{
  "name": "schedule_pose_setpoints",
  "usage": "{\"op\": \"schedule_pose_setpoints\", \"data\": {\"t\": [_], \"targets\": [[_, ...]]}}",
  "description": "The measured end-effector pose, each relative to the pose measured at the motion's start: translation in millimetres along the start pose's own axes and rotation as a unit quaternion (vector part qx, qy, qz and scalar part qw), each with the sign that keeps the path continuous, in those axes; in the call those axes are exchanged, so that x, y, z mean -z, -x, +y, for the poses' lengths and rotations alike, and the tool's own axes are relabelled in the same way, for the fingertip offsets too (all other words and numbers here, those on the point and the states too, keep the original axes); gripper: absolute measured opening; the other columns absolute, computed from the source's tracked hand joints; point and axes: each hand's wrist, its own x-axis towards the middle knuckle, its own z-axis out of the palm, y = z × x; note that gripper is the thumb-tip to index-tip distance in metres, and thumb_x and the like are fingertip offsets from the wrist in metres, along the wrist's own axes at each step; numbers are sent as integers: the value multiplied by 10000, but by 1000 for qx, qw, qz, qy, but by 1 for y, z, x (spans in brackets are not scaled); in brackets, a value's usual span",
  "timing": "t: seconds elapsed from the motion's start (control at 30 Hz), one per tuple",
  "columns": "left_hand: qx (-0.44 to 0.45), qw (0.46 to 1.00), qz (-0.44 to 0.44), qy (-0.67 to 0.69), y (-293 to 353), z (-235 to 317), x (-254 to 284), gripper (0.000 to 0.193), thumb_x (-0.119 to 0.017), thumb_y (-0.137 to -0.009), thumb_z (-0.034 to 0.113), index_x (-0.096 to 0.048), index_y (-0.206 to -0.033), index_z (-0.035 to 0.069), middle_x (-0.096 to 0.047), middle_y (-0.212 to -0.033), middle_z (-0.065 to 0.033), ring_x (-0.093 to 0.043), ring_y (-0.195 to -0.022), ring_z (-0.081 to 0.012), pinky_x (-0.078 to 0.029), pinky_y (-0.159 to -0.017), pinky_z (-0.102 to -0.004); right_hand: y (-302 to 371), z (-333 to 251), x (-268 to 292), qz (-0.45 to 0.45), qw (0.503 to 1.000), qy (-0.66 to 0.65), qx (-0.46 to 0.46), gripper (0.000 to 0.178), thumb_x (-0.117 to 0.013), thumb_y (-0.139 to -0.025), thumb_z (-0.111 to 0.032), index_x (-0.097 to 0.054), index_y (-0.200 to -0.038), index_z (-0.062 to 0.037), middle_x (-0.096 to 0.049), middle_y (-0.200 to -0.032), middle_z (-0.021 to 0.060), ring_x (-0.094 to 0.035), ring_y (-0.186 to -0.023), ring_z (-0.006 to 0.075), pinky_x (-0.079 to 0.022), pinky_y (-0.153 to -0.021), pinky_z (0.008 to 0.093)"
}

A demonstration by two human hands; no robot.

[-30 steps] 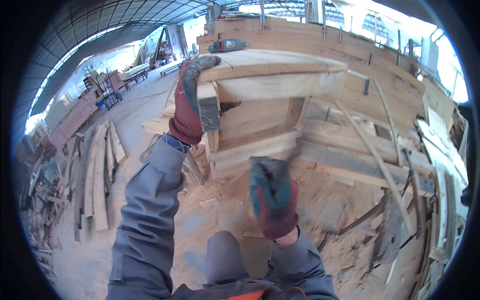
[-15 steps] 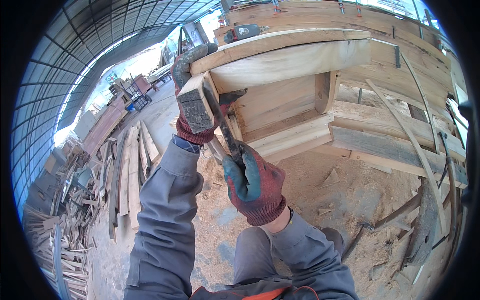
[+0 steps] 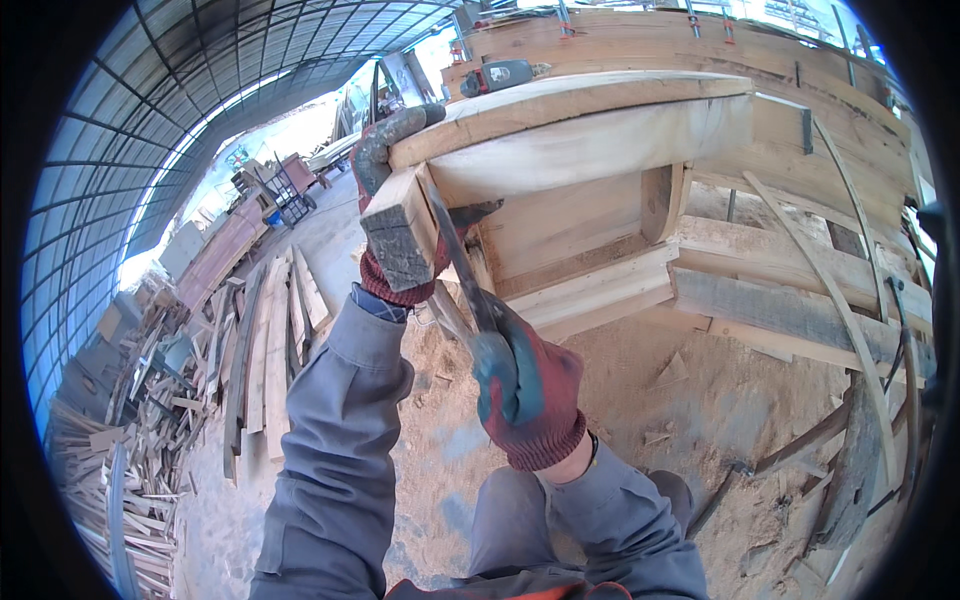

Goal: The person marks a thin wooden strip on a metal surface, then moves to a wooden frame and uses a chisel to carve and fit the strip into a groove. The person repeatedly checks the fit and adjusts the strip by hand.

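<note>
My left hand, in a dark and red work glove, is wrapped round the left end of a pale wooden frame. A squared block end with a dark, rough face sticks out there beside the palm. In the gloved fist of my right hand is a long, flat, dark metal tool; its exact kind is not plain. The tool slants up and left from the fist, and its upper end lies along the block's right side, at the joint with the frame. Part of my left hand is hidden behind the block.
A cordless drill lies behind the frame's top board. Large clamped planks stand at the back right, with thin strips leaning on them. Long boards and a heap of scrap wood lie at the left. Sawdust covers the floor.
My right hand and the tool have moved slightly right and down, the fist sitting lower. The left hand keeps its hold on the frame. The whole view has shifted a little.
</note>
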Motion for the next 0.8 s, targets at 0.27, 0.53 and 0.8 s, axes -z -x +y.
{"op": "schedule_pose_setpoints", "data": {"t": [0.27, 0.53, 0.8], "targets": [[-125, 992, 15, 9, -18, 67, 12, 988, -996, -698, 157, -437, -1505, 43, -571, -1416, -175, -597, -1314, -330, -512, -1109, -442, -4, -9, 2, -24, 998, 56, -18, 526, -675, -923, -228, -643, -1396, -1, -741, -941, 126, -744, -733, 288, -586, -663, 392], [-128, 991, 28, 39, -31, 103, 12, 1048, -1047, -636, 166, -425, -1471, 52, -557, -1414, -148, -576, -1335, -308, -474, -1158, -420, -10, -5, 6, -49, 996, 57, -37, 559, -666, -930, -220, -594, -1445, -14, -735, -900, 135, -738, -724, 336, -592, -682, 412], [-69, 997, -29, 23, -16, 19, 10, 721, -856, -946, 213, -491, -1540, 30, -580, -1492, -135, -589, -1327, -227, -518, -1113, -396, -2, 1, 4, -72, 993, 73, -61, 525, -655, -970, -253, -619, -1416, 23, -708, -876, 120, -726, -723, 304, -577, -667, 409]]}}
